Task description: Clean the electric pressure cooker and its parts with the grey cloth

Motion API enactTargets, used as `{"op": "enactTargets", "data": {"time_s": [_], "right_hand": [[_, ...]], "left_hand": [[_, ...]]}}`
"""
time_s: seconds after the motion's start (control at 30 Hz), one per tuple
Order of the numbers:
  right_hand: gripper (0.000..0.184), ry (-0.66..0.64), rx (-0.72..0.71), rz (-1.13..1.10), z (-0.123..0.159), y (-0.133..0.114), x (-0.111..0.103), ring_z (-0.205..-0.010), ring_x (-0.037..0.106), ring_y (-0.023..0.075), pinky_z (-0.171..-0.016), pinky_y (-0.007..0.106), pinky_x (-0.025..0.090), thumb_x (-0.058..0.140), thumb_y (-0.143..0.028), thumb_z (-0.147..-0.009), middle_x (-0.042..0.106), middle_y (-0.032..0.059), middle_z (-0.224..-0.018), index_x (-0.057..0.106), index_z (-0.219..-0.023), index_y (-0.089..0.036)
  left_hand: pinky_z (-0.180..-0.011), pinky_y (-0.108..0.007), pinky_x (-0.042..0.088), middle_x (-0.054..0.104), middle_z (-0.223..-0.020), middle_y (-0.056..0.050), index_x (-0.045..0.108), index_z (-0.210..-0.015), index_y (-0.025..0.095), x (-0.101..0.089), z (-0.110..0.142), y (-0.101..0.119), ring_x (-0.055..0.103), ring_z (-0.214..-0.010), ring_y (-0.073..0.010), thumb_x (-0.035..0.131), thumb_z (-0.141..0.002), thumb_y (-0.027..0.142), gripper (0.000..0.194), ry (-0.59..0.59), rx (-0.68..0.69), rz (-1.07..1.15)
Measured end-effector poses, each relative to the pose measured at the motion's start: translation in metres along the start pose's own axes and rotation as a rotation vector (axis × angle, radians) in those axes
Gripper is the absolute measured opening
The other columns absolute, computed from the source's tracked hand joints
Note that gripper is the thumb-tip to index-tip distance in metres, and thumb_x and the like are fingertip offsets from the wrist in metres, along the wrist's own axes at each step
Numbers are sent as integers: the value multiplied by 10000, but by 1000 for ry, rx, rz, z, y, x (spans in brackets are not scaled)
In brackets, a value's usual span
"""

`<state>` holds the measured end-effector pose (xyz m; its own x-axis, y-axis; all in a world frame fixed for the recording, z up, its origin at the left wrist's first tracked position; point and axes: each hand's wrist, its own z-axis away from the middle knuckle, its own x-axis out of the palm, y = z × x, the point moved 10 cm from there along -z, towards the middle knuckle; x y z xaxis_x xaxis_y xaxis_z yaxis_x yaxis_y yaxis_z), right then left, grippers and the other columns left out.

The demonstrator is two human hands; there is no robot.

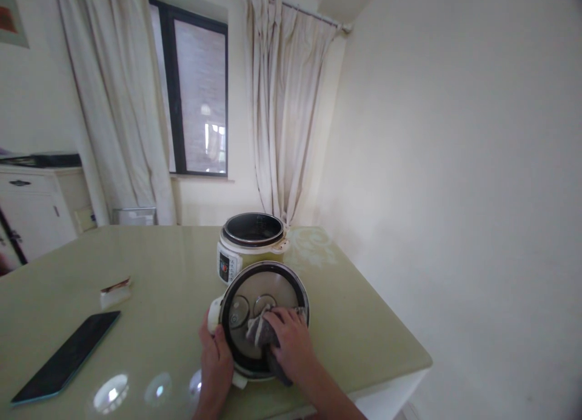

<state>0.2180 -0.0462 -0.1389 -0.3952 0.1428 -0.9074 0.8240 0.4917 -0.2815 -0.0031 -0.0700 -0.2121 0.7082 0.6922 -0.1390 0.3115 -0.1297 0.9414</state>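
A round cooker lid (pixel 273 280) lies upside down on the green table (pixel 173 286), its metal inside facing up. My left hand (pixel 216 362) grips the lid's left rim, fingers wrapped round the edge. My right hand (pixel 291 341) presses a grey cloth (pixel 259 332) against the inside of the lid, fingers closed on it. Just behind the lid stands the open pressure cooker (pixel 250 241), white and green with a control panel on its left front.
A dark phone (pixel 68 356) lies flat at the table's left. A small white object (pixel 116 291) sits behind it. The table edge runs close on the right, by the wall. A white cabinet (pixel 36 208), curtains and a window are behind.
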Motion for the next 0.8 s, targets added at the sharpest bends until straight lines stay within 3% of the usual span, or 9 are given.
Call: {"op": "enactTargets", "data": {"time_s": [0.1,0.2,0.4,0.57,0.67,0.8], "right_hand": [[590,100,80,109,-13,19,-13,-1245,613,302,-1044,437,448,660,-125,-895,694,54,-1402,620,-1432,-366],[549,199,112,136,-42,20,-26,-1256,599,309,-1058,458,434,620,-140,-946,688,90,-1411,595,-1466,-313],[485,291,38,69,-96,-18,-28,-1276,564,302,-1109,465,396,670,-242,-972,690,96,-1391,592,-1450,-260],[421,242,-187,128,-99,-49,-12,-1296,528,277,-1105,454,388,663,-292,-1007,635,62,-1456,623,-1423,-344],[386,191,-201,202,-98,-38,-21,-1298,524,275,-1093,466,382,568,-237,-1053,625,50,-1477,649,-1405,-373],[406,155,-89,262,-88,-9,-40,-1295,534,280,-1082,476,376,537,-144,-1026,633,74,-1474,690,-1345,-343]], "left_hand": [[-1066,-529,543,625,-1415,-204,382,-1594,151,3,1,-3,649,-1259,-326,373,-1054,545,668,-13,-23,-3],[-1022,-514,563,646,-1385,-214,400,-1579,133,3,1,-4,672,-1211,-323,372,-1054,541,665,-18,-44,1],[-1141,-515,487,557,-1501,-248,363,-1592,108,5,1,-2,568,-1389,-341,328,-1062,584,713,-12,-29,22],[-1159,-532,477,552,-1513,-254,378,-1581,113,4,0,-3,560,-1402,-349,346,-1053,590,712,-2,-31,40],[-1187,-544,449,554,-1506,-250,384,-1574,111,3,0,2,547,-1419,-349,338,-1059,566,689,-8,3,32],[-1176,-533,457,545,-1516,-236,352,-1602,137,3,2,5,543,-1424,-341,339,-1068,541,670,-17,21,4]]}}
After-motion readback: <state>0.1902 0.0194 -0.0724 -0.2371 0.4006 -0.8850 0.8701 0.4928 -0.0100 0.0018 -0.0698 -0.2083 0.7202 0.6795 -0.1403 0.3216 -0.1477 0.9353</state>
